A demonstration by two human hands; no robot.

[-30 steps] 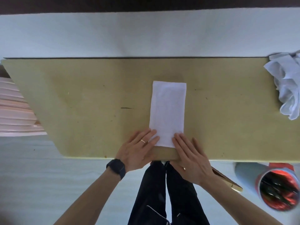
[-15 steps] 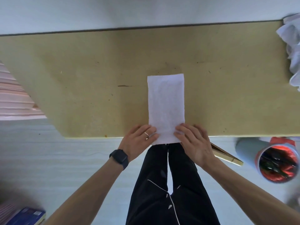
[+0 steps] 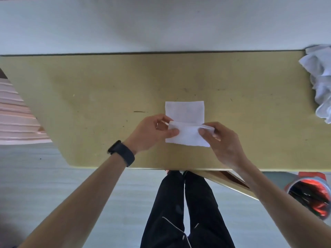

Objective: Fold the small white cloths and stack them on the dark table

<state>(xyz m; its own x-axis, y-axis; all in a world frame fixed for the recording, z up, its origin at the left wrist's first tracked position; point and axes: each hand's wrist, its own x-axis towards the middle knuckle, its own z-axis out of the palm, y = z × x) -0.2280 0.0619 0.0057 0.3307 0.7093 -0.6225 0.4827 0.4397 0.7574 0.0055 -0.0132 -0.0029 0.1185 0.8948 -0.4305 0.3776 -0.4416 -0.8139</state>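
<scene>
A small white cloth (image 3: pixel 185 112) lies in the middle of the yellowish table (image 3: pixel 89 97), folded into a narrow strip. Its near end is lifted off the table and bent over toward the far end. My left hand (image 3: pixel 154 133) pinches the lifted end at its left corner, thumb on top. My right hand (image 3: pixel 222 140) pinches the right corner the same way. A heap of crumpled white cloths (image 3: pixel 320 81) sits at the table's far right edge.
A wall runs along the table's far side. A pink ribbed object (image 3: pixel 16 113) stands at the left. A round container with a red rim (image 3: pixel 311 196) sits on the floor at the right, below the table's near edge. My dark-trousered legs (image 3: pixel 186 212) are below.
Both hands went from resting on the strip's near end at the table edge to pinching its corners and lifting it up and away from me. The camera view shifted.
</scene>
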